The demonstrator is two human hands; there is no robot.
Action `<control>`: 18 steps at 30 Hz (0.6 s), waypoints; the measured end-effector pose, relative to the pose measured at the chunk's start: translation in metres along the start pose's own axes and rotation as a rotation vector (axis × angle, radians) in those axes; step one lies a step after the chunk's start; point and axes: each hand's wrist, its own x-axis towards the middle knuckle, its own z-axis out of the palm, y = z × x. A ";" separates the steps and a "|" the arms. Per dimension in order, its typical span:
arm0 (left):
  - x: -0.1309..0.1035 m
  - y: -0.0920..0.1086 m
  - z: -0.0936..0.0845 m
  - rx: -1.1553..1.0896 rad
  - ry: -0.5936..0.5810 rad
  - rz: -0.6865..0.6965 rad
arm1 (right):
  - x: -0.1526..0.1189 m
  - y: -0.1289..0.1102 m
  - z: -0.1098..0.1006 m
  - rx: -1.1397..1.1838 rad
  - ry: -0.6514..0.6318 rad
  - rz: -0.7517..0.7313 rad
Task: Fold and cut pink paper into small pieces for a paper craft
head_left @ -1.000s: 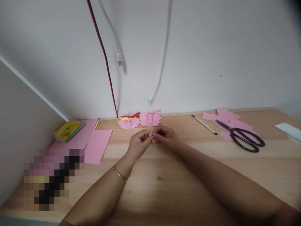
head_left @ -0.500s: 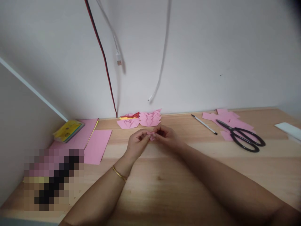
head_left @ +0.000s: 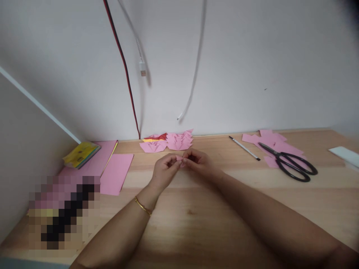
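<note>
A small folded piece of pink paper [head_left: 181, 161] is pinched between my two hands above the wooden table. My left hand [head_left: 165, 168] grips its left side with thumb and fingers, a gold bangle on that wrist. On the other side, my right hand [head_left: 200, 163] pinches the same paper, the thumbs almost touching. Most of the paper is hidden by my fingers. Just beyond the hands, several folded pink paper pieces [head_left: 179, 141] stand in rows by the wall, with a red and yellow one [head_left: 157, 138] among them.
At right lie black-handled scissors [head_left: 291, 162] on pink paper scraps [head_left: 272, 136], a pen [head_left: 244, 148] and a white object [head_left: 343, 155]. Pink sheets [head_left: 117, 173] and a yellow packet [head_left: 81, 154] are at left, near a blurred dark patch. Cables [head_left: 123, 61] hang down the wall.
Both hands stay in nearly the same place, still pinching the pink paper. Its visible part between the thumbs looks slightly different. The view has shifted a little.
</note>
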 end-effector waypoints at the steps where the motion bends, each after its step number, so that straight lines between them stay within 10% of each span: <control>1: 0.000 0.001 0.000 -0.005 0.000 -0.011 | 0.000 -0.001 0.000 -0.013 0.002 -0.005; 18: 0.001 0.000 0.003 -0.068 -0.017 -0.038 | -0.002 0.000 0.000 -0.133 -0.033 -0.122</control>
